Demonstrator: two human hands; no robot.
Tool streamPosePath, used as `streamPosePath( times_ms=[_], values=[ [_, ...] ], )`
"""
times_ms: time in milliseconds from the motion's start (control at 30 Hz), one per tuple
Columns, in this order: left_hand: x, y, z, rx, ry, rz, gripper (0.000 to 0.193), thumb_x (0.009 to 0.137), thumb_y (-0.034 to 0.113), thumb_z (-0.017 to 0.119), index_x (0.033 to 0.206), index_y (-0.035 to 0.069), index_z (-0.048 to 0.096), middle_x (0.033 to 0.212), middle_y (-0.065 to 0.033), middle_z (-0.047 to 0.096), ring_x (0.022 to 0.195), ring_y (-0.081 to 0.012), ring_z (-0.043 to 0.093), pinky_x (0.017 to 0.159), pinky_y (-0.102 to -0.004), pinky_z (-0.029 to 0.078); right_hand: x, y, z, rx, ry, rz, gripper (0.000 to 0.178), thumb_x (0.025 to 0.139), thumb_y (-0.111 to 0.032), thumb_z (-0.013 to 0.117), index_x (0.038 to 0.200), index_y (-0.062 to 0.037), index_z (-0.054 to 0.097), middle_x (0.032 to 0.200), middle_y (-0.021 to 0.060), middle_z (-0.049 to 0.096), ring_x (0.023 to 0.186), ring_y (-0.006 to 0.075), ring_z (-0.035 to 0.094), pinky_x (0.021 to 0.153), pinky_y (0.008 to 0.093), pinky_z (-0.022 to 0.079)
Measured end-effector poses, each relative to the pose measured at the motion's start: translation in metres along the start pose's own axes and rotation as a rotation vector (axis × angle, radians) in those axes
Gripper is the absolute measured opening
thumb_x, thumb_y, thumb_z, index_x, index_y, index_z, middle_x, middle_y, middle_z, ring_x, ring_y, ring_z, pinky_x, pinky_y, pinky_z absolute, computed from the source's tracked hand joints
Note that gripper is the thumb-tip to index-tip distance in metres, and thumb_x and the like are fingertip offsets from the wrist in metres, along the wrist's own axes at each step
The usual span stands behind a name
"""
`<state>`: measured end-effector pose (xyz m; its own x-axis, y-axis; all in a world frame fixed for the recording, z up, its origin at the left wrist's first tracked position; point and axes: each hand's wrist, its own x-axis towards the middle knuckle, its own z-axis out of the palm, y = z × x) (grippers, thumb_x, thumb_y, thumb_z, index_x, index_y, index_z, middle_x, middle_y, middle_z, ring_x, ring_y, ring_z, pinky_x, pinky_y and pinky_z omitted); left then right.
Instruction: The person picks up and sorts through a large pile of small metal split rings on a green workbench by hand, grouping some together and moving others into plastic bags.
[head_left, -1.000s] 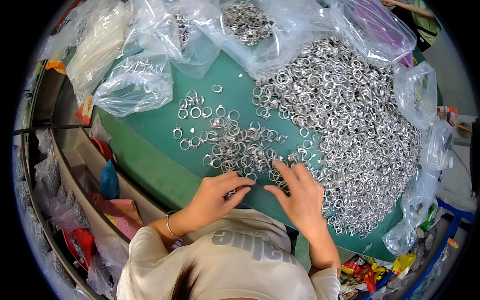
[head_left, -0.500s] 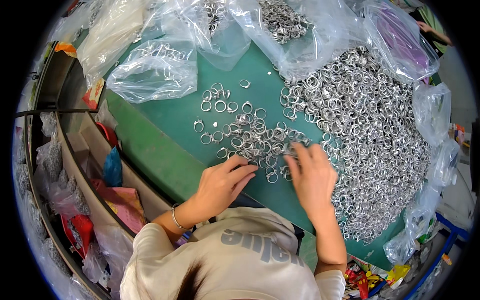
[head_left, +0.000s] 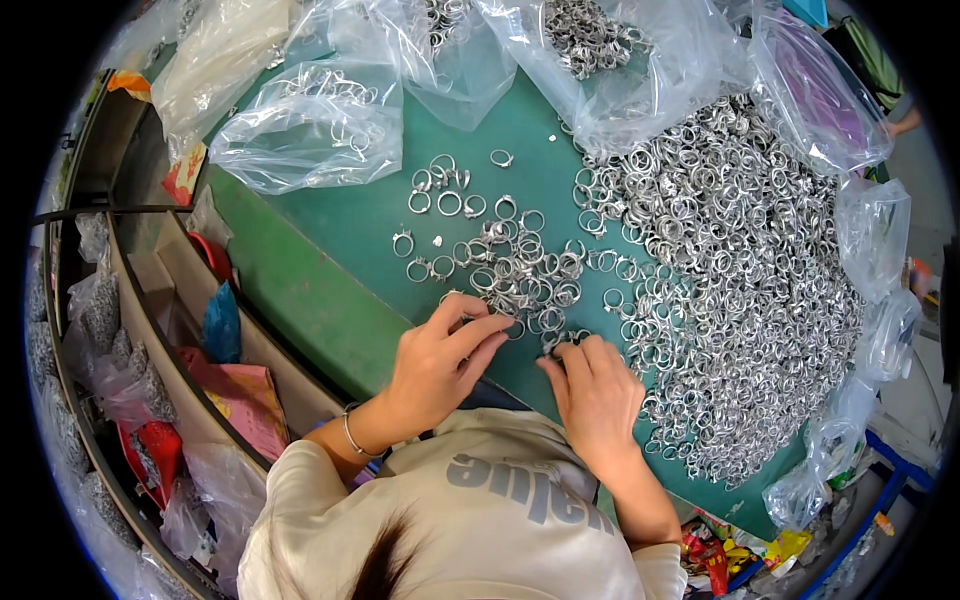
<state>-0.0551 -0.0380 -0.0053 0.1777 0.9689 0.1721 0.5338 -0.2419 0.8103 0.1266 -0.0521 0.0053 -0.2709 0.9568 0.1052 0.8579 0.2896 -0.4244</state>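
Observation:
Small silver-coloured metal rings (head_left: 530,270) lie in a loose group on the green tabletop (head_left: 345,240). My left hand (head_left: 437,350) is at the group's near left edge, its fingers bent and closed, with a ring (head_left: 515,328) at the fingertips. To its right, my right hand (head_left: 600,395) rests low on the table, fingers curled down and closed over a few rings (head_left: 553,341) at the near edge of the group. The fingers partly hide these rings. A far larger heap of similar rings (head_left: 750,300) spreads to the right of my right hand.
Clear plastic bags with rings, one at the far left (head_left: 310,125) and one at the far middle (head_left: 640,90), line the back. Shelf compartments (head_left: 150,245) holding bagged goods stand at left. Colourful wrappers (head_left: 740,550) lie below the table's right side. Another person's hand (head_left: 908,122) shows far right.
My right hand has moved toward me and slightly left, from the right part of the small group to its near edge. My left hand has stayed nearly in place. The view has shifted slightly.

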Motion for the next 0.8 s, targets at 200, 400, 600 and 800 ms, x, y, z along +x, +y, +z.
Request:
streamPosePath(
  times_ms=[200, 400, 600, 800],
  values=[
    [-0.007, -0.003, 0.002, -0.064, -0.01, -0.003, 0.021, 0.074, 0.0, 0.069, 0.093, 0.005, 0.065, 0.086, -0.0065, 0.055, 0.053, -0.0168, 0.054, 0.047, -0.0289, 0.043, -0.013, 0.022, -0.021, 0.817, -0.14, 0.32, 0.008, 0.078, -0.002, 0.066, 0.082, -0.0035, 0.059, 0.074, 0.0003, 0.048, 0.059, 0.0083, 0.045, 0.051, 0.022, 0.037],
    [-0.006, 0.0, 0.001, -0.024, -0.004, -0.026, 0.029, 0.073, 0.0, 0.069, 0.101, 0.007, 0.063, 0.088, -0.0066, 0.055, 0.053, -0.0181, 0.054, 0.047, -0.0297, 0.044, -0.012, 0.022, -0.02, 0.942, 0.004, 0.482, 0.008, 0.079, 0.001, 0.065, 0.08, -0.0016, 0.057, 0.074, 0.0013, 0.053, 0.065, 0.0082, 0.048, 0.055, 0.0211, 0.038],
    [0.002, 0.002, -0.007, 0.195, -0.121, -0.048, 0.044, 0.074, -0.002, 0.066, 0.115, 0.013, 0.06, 0.092, -0.0071, 0.051, 0.053, -0.0182, 0.05, 0.048, -0.0308, 0.042, 0.005, 0.01, -0.016, 0.151, 0.006, 0.156, 0.016, 0.073, -0.007, 0.07, 0.082, -0.0045, 0.057, 0.076, 0.0079, 0.054, 0.057, 0.0252, 0.052, 0.051, 0.0345, 0.043],
    [0.007, -0.003, -0.011, 0.203, -0.147, -0.004, 0.037, 0.074, 0.001, 0.063, 0.109, 0.013, 0.062, 0.094, -0.005, 0.051, 0.055, -0.0219, 0.055, 0.049, -0.034, 0.045, 0.042, -0.004, -0.016, -0.019, 0.005, 0.005, 0.023, 0.079, -0.017, 0.066, 0.101, -0.0115, 0.061, 0.071, 0.0061, 0.048, 0.061, 0.0223, 0.054, 0.047, 0.0344, 0.043]
  ],
)
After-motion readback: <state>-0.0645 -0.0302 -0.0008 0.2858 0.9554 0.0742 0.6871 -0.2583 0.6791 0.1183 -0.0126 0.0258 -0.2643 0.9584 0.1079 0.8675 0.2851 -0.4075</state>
